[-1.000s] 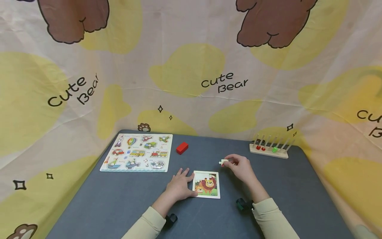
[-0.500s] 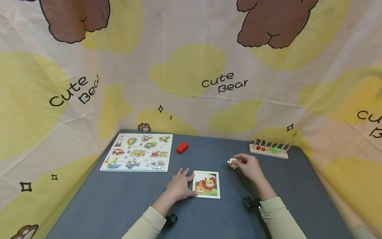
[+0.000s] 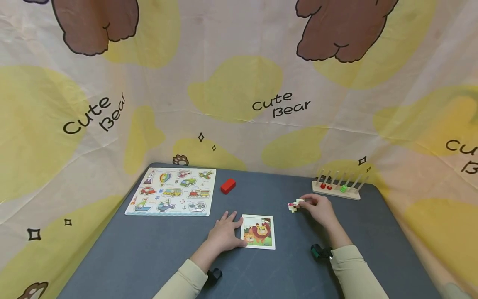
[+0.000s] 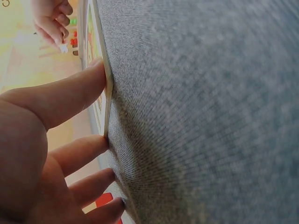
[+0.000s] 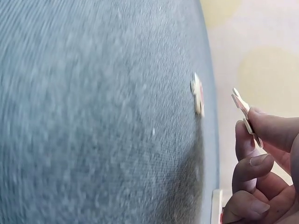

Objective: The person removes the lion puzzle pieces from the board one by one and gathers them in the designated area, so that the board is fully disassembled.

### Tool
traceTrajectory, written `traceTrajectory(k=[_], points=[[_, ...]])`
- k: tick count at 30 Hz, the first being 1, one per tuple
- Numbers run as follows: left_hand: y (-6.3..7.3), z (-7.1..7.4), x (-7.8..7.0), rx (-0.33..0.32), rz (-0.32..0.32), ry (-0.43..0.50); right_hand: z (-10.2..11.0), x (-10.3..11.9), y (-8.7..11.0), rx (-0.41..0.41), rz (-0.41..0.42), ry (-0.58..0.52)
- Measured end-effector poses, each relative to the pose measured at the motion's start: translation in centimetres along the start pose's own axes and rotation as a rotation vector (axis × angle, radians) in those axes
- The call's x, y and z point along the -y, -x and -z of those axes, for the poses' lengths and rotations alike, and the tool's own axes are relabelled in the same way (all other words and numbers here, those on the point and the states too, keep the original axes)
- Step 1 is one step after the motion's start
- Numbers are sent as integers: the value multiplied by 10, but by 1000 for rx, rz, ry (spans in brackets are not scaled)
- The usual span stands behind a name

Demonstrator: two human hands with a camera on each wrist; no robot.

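Note:
My left hand [image 3: 223, 233] rests at the left side of a small framed lion jigsaw puzzle [image 3: 262, 233]. Its thumb [image 4: 77, 91] presses on the frame's edge, the index fingertip touches the same side, and the fingers are spread. Upper left in the puzzle is a pale patch without lion picture. Farther back and to the right, my right hand [image 3: 316, 209] pinches a jigsaw piece [image 5: 245, 112] between thumb and finger, above the table. Another jigsaw piece [image 5: 197, 97], with some red on it, lies on the table just left of the held one.
A vehicle peg puzzle board [image 3: 170, 191] lies at the back left of the dark table [image 3: 164, 245]. Beside it sits a red block [image 3: 228, 186]. At the back right stands a wooden base with pegs [image 3: 336, 189], carrying red and green beads.
My right hand has moved right with the jigsaw piece in its fingers. The piece on the table now shows to its left. My left hand and the framed puzzle have stayed in place.

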State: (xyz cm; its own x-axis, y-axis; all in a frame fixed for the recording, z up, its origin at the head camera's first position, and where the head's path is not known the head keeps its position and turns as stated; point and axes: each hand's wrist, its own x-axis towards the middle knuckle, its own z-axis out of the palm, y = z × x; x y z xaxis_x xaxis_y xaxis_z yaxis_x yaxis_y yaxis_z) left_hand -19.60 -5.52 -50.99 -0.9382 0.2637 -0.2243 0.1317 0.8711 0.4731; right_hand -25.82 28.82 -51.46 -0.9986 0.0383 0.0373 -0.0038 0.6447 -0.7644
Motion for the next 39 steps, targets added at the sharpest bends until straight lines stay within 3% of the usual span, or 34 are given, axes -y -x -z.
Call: traceTrajectory(k=[14, 39], points=[[0, 0, 0, 8, -4, 0, 7, -17, -5, 30, -99, 48], [2, 1, 0, 5, -4, 10, 0, -17, -6, 10, -122, 166]])
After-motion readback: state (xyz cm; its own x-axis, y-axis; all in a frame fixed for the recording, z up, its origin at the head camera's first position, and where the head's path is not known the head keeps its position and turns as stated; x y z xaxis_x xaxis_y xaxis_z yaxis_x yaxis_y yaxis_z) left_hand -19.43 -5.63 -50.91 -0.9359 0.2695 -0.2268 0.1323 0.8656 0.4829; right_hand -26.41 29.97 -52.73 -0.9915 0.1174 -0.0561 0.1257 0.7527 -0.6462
